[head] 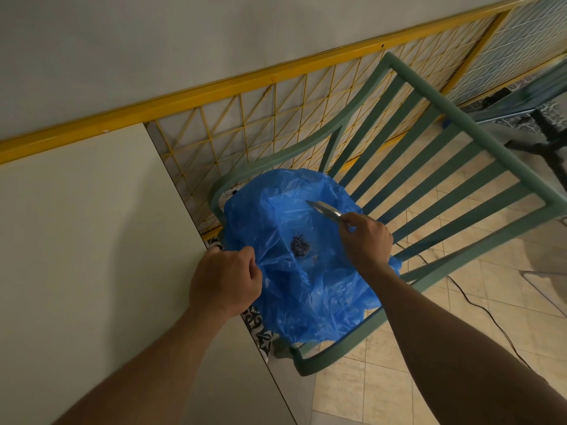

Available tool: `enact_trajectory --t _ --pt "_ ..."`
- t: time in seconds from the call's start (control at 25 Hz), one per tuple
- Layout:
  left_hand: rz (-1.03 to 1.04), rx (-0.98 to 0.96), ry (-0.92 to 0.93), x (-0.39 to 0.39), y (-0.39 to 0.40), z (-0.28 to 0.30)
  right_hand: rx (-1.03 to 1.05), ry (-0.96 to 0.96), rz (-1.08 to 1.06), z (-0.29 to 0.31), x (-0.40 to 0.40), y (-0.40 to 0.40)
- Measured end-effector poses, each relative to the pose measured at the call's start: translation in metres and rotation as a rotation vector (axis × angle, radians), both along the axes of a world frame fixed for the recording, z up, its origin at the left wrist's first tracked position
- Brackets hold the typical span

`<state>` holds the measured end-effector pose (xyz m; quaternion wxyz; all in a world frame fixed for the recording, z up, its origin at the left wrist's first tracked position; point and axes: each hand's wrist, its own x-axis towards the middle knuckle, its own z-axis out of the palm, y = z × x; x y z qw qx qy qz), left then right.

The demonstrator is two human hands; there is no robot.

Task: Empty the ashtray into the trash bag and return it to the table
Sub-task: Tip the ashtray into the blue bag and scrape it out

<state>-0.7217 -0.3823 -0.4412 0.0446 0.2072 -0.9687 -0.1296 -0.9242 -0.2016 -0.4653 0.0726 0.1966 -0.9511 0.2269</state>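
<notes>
Metal ashtray (325, 208) over blue bag (306, 271)

Ashtray (325, 209): a shallow metallic dish, silver-grey, seen nearly edge-on and tipped steeply, its far rim pointing up and left over the bag's mouth; the near rim is hidden, so its full shape cannot be confirmed. Trash bag (310, 271): thin translucent blue plastic, crumpled and spread wide open on the seat of a green slatted chair (454, 118), its edges draped over the seat front and right side. Inside the bag, near its middle, lies a small dark clump of ash (300, 245) with a few loose specks just beside it. Table (92, 240): pale, plain top, beside the bag to the left.
</notes>
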Motion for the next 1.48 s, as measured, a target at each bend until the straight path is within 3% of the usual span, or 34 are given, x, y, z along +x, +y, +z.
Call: enact_trajectory --t 0.16,0.36,0.76,1.04,1.28,1.48 --pt "0.007 0.004 0.0 0.0 0.0 0.001 -0.072 0.061 0.015 0.0 -0.001 0.003" --pt "0.007 0.003 0.02 0.0 0.0 0.0 0.047 -0.05 -0.011 -0.003 0.002 0.003" --pt "-0.001 -0.015 0.013 0.0 -0.001 -0.002 -0.661 -0.585 -0.483 -0.003 -0.004 0.01" --pt "-0.014 0.009 0.072 0.003 -0.001 0.001 -0.92 -0.715 -0.647 0.008 0.001 0.02" --pt "-0.008 0.315 0.176 0.007 -0.007 0.011 -1.052 -0.792 -0.612 0.029 0.01 0.028" --pt "0.178 0.639 0.225 0.004 -0.011 0.026 -1.086 -0.805 -0.535 0.054 0.023 0.024"
